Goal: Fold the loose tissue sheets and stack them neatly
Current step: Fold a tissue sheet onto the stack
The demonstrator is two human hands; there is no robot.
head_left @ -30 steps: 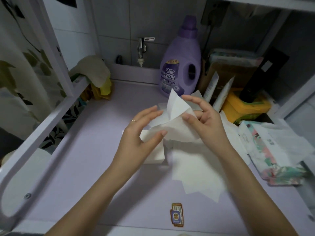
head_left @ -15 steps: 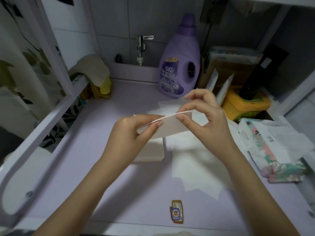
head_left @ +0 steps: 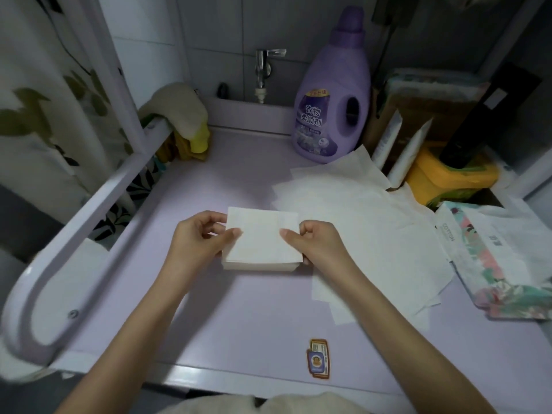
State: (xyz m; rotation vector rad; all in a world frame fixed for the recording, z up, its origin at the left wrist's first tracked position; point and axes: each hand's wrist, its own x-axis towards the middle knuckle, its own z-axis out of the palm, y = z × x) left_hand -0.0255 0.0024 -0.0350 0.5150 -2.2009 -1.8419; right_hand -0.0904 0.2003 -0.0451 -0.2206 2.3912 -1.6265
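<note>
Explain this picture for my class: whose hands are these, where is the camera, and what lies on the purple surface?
There is no machine here. A person wears a camera on the head, looking down at their own hands. The left hand and right hand each pinch an edge of a folded tissue, directly over a stack of folded ones. Unfolded loose sheets lie to the right on the purple surface, beside a flowered tissue pack. A purple bottle stands behind.

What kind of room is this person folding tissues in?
Probably a laundry or bathroom corner at home: a wall tap, a purple fabric softener bottle standing beside it, and a leaf-print curtain at the left.
</note>
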